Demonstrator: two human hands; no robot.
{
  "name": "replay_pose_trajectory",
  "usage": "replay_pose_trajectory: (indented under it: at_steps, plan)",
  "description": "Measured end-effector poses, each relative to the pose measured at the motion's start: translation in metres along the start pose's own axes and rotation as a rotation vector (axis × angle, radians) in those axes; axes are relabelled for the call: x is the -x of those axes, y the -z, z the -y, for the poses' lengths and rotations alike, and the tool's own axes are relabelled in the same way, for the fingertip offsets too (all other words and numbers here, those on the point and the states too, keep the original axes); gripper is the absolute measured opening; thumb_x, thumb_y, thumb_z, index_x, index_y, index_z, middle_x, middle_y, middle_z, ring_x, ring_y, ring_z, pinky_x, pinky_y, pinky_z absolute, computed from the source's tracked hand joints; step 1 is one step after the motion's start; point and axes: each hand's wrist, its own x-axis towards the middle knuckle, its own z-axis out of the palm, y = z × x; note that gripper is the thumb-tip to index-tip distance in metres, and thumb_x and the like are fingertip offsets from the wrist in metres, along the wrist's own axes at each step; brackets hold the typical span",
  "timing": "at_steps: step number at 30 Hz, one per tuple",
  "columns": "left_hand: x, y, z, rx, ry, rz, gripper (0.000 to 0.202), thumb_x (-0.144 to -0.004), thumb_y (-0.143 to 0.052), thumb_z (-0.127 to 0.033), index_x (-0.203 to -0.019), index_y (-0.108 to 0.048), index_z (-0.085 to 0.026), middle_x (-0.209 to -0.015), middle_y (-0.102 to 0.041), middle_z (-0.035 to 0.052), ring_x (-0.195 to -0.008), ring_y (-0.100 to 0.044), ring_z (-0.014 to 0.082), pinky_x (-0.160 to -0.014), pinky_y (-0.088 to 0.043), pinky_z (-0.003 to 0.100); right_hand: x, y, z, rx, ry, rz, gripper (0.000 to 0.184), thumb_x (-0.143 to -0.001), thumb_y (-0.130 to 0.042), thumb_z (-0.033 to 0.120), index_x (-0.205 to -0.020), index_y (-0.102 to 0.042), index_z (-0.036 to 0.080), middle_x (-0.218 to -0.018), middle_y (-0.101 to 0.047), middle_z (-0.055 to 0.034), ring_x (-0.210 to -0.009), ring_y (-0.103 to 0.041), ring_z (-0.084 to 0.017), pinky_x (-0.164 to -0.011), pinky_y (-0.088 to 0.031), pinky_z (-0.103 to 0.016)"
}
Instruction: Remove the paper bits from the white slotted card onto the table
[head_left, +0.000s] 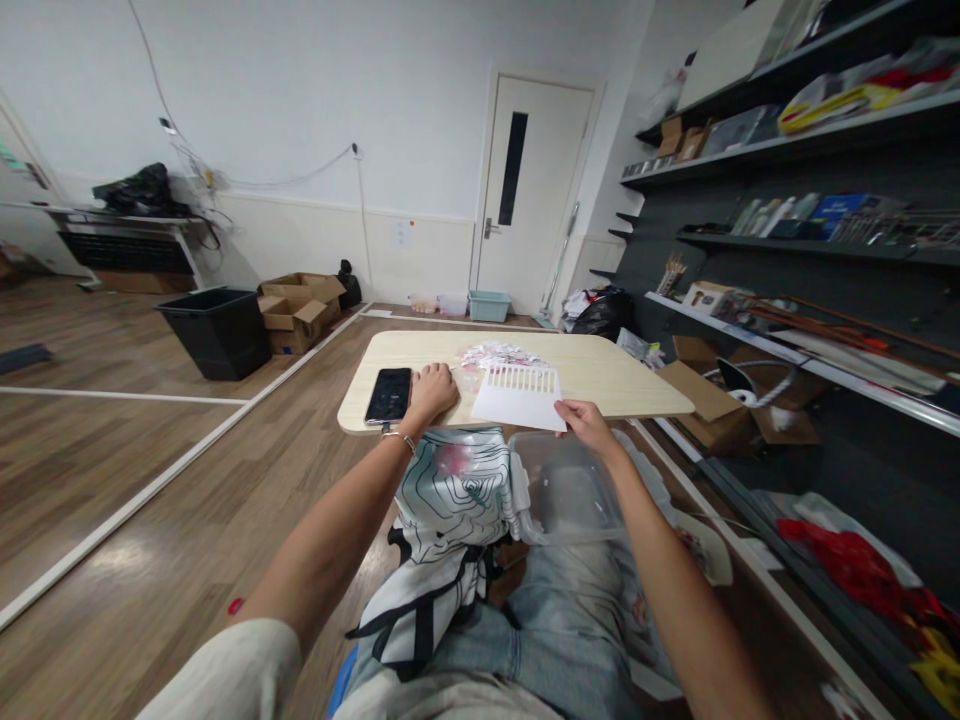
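Note:
My right hand (586, 424) pinches the lower right corner of a white card (517, 405), which has a row of narrow slits or strips along its far edge. My left hand (435, 388) rests on the pale tabletop (600, 375) with its fingers curled in; whether anything is under or between them is hidden. Just left of that hand lies a black phone (389, 394). Beyond the card spreads a loose pile of small white and pinkish pieces (499, 355), too small to make out clearly.
A clear plastic bin (562, 490) sits below the table's near edge, beside a patterned cloth (457, 490) over my lap. Black bin (217, 335) and cardboard boxes (300, 310) stand on the floor at left. Loaded shelves (810, 250) line the right wall.

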Motion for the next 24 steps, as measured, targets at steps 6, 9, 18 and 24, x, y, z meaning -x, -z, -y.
replay_pose_trajectory:
  at_steps: [6, 9, 18, 24]
  plan:
    - [-0.001, 0.001, 0.001, 0.004, 0.005, 0.010, 0.034, -0.100, -0.038, -0.028, -0.125, -0.057, -0.016, -0.136, -0.063, 0.0193, -0.131, -0.055, 0.0336, -0.114, -0.034, 0.052, -0.001, 0.000, 0.002, 0.024, 0.006, 0.006, 0.062, -0.074, -0.069, 0.080, -0.071, -0.068, 0.019, -0.057, -0.066, -0.0028, -0.053, -0.060, -0.019, -0.054, -0.050, -0.030]
    - [-0.001, 0.000, 0.001, 0.010, 0.005, 0.013, 0.034, -0.100, -0.038, -0.029, -0.124, -0.058, -0.016, -0.136, -0.063, 0.0196, -0.131, -0.055, 0.0341, -0.112, -0.036, 0.052, 0.000, -0.003, 0.003, 0.009, -0.014, 0.029, 0.061, -0.072, -0.072, 0.079, -0.071, -0.069, 0.018, -0.060, -0.067, -0.0021, -0.052, -0.060, -0.018, -0.052, -0.051, -0.030]
    - [0.000, 0.000, 0.001, -0.005, 0.001, 0.009, 0.035, -0.100, -0.036, -0.027, -0.124, -0.058, -0.016, -0.136, -0.063, 0.0190, -0.130, -0.055, 0.0334, -0.112, -0.035, 0.051, 0.000, -0.003, 0.006, -0.035, -0.037, 0.031, 0.059, -0.069, -0.075, 0.077, -0.072, -0.073, 0.018, -0.060, -0.067, -0.0025, -0.052, -0.057, -0.018, -0.050, -0.051, -0.031]
    - [0.000, 0.002, 0.000, 0.001, 0.005, 0.017, 0.035, -0.100, -0.036, -0.029, -0.126, -0.057, -0.015, -0.138, -0.062, 0.0200, -0.131, -0.054, 0.0336, -0.112, -0.036, 0.051, 0.001, 0.006, 0.000, -0.093, -0.019, -0.169, 0.063, -0.068, -0.073, 0.081, -0.075, -0.068, 0.019, -0.059, -0.066, -0.0033, -0.053, -0.060, -0.019, -0.051, -0.051, -0.031]
